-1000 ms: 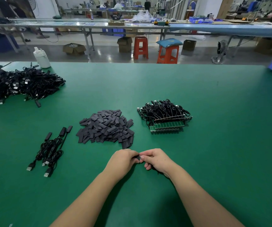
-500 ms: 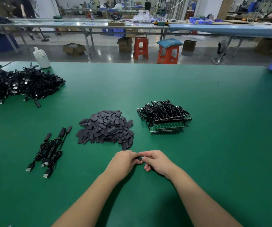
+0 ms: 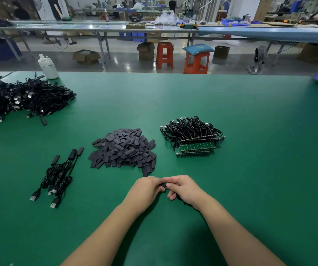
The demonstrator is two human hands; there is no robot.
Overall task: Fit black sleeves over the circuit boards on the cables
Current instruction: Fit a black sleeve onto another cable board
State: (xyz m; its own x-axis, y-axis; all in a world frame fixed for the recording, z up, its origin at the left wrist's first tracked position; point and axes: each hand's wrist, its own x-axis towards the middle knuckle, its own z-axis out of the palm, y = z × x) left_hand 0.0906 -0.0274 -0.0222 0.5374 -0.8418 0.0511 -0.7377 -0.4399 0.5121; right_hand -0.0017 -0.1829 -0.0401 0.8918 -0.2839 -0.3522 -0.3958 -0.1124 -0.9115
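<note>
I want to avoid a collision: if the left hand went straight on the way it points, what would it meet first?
The left hand points right, so it would meet the right hand first; both already pinch the same small black piece.

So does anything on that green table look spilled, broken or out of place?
Nothing stands out. The black sleeves sit in one loose heap, the unsleeved cables with green circuit boards beside it, three finished cables to the left. Both hands pinch a small black piece between them.
</note>
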